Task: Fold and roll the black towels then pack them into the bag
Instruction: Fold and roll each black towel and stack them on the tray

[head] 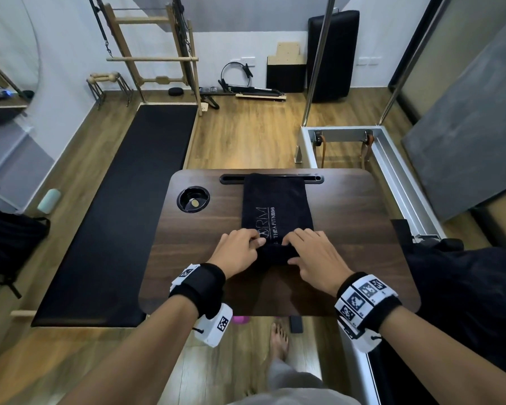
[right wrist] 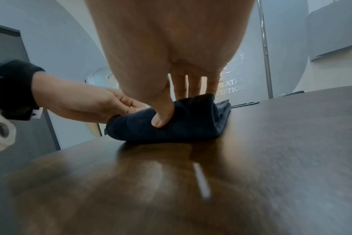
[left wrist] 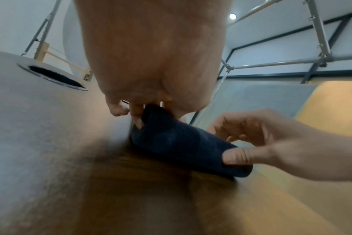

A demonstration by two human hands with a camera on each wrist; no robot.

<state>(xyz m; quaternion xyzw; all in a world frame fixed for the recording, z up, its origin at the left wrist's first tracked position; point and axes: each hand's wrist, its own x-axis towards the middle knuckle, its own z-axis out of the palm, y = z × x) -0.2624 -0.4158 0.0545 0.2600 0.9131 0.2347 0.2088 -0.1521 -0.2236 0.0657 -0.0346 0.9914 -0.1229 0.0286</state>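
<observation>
A black towel [head: 276, 204] with white lettering lies folded into a long strip on the dark wooden lap table [head: 362, 217], running away from me. Its near end is rolled into a short thick roll [head: 275, 255] [left wrist: 183, 143] [right wrist: 183, 125]. My left hand [head: 240, 249] [left wrist: 135, 109] grips the roll's left end with curled fingers. My right hand [head: 310, 252] [right wrist: 167, 111] grips the right end, thumb pressed into the near side and fingers over the top. In the left wrist view the right hand's thumb [left wrist: 239, 156] pinches the roll.
The table has a round cup hole [head: 194, 199] at back left and a slot [head: 231, 179] along the far edge. A black bag [head: 9, 238] lies on the floor at left, dark fabric [head: 462, 276] at right. A black mat [head: 123, 206] lies left of the table.
</observation>
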